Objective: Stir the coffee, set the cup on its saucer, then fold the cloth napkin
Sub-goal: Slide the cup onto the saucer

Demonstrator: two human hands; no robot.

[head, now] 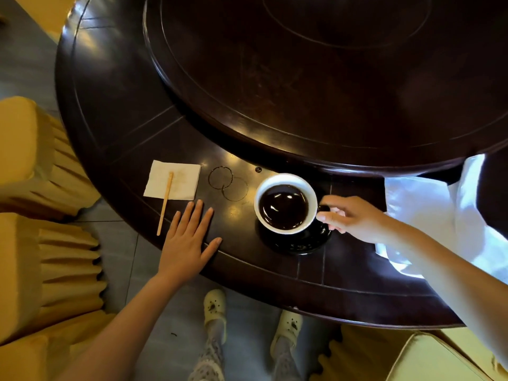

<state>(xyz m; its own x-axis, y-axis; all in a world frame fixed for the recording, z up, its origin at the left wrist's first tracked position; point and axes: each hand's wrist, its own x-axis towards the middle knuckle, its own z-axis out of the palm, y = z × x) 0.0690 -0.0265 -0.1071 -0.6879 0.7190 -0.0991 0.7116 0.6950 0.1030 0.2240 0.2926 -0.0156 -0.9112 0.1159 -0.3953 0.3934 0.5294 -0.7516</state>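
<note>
A cup (310,215), white inside with a dark handle and full of dark coffee, sits over a black saucer (299,244) near the table's front edge. My right hand (351,218) pinches the cup's handle from the right. My left hand (187,237) lies flat on the table, fingers spread, holding nothing. A wooden stir stick (165,204) rests across a small paper napkin (173,180) just left of my left hand. A crumpled white cloth napkin (428,210) lies at the right, partly under my right forearm.
The dark round table (123,127) carries a raised turntable (316,78) behind the cup. Two coffee ring stains (228,182) mark the wood between paper napkin and cup. Yellow-covered chairs (41,243) stand at the left and lower right. My feet show below the table edge.
</note>
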